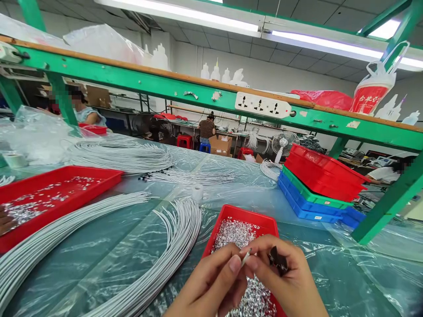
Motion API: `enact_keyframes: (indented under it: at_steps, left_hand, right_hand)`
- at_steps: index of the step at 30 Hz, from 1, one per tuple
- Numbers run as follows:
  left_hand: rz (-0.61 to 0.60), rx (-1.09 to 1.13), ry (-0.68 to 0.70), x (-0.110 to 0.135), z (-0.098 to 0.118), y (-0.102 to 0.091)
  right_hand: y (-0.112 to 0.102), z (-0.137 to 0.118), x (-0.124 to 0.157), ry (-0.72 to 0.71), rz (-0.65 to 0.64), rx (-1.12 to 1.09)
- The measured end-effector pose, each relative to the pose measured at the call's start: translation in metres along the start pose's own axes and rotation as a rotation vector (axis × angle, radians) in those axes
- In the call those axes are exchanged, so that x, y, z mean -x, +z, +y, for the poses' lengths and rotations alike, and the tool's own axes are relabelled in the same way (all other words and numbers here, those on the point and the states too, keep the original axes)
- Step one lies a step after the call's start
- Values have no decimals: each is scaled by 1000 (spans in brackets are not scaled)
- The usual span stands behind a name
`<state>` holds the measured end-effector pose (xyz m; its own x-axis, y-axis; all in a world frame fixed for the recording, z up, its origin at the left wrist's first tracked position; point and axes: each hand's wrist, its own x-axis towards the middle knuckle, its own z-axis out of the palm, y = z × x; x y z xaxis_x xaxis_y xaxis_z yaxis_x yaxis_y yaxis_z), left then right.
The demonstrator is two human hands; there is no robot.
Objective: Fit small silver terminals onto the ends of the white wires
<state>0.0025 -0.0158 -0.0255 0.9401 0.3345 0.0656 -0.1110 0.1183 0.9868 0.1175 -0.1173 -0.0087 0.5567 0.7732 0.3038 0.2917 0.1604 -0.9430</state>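
My left hand pinches the end of a thin white cable between thumb and forefinger. A short dark tip shows at the cable's end. Meeting it from the other side, my right hand has thumb and forefinger closed at the same cable end. A dark brown, shiny piece is tucked in the curl of my right fingers; its kind is unclear. Beneath both hands lies a red tray with many small silvery metal pieces. Left of it, a curved bundle of white cables rests on the plastic-covered table.
Another red tray with silvery bits stands at left, a co-worker's hand at its edge. More cable coils lie behind. Stacked bins stand at right, near a green post. A green shelf crosses above.
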Motion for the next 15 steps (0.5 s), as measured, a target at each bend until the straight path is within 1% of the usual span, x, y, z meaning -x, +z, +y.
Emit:
enact_keyframes:
  at_steps: [3,5,8,11,15]
  left_hand:
    - [11,20,11,1,1,-1]
    - [18,56,17,1,2,-1]
    - [51,105,35,2,2,-1]
    - [87,94,63,1,1,-1]
    - [86,79,82,1,0,-2]
  right_hand:
    - [4,-4,2,-55,33,42]
    - [6,-6,2,-66,54,53]
    - [7,-6,4,-62,74,47]
    - [8,-7,5,-52,86,21]
    - [7,-7,7,17,72,-38]
